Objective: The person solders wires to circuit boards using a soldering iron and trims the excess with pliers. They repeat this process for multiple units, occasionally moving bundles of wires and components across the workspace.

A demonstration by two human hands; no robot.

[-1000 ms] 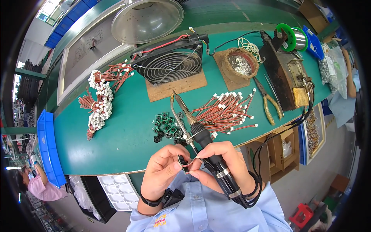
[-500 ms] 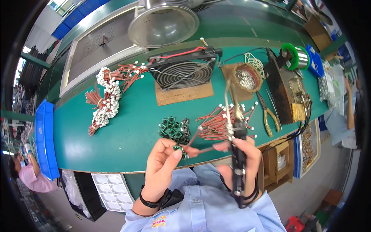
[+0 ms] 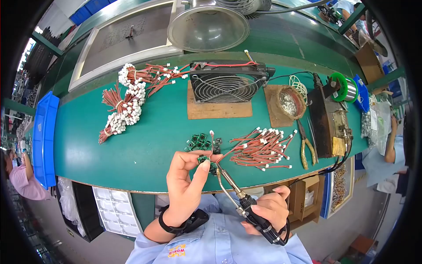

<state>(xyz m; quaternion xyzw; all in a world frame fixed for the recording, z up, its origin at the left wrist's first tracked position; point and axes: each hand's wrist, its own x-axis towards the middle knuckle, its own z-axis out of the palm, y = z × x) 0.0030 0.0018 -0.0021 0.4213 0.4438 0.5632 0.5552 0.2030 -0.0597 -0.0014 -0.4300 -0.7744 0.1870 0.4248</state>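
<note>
Between thumb and fingers, my left hand [image 3: 187, 182] pinches a small green circuit board [image 3: 202, 159] above the front edge of the mat. A short red-and-black cable with a white connector [image 3: 212, 133] rises beside the board; whether it is joined there I cannot tell. My right hand [image 3: 273, 209] grips a black-handled soldering iron [image 3: 251, 209] with a thin metal tube along its shaft. Its tip meets the board's right side, by the left fingertips. Just beyond lie several green boards [image 3: 198, 141] and small dark parts [image 3: 217, 144]. Loose cables [image 3: 261, 149] are heaped to the right.
A caged fan [image 3: 228, 86] stands at the back, left of a round solder-scrap pot [image 3: 288, 103]. Farther right are pliers [image 3: 304, 152], a dark soldering station [image 3: 327, 121] and a green solder spool [image 3: 345, 88]. Bundled cables [image 3: 125, 103] and a blue bin [image 3: 44, 141] are leftward.
The iron has swung down from upright, and its tip has come left to the board. The cable my right fingers were at now stands by the board. The view has shifted slightly.
</note>
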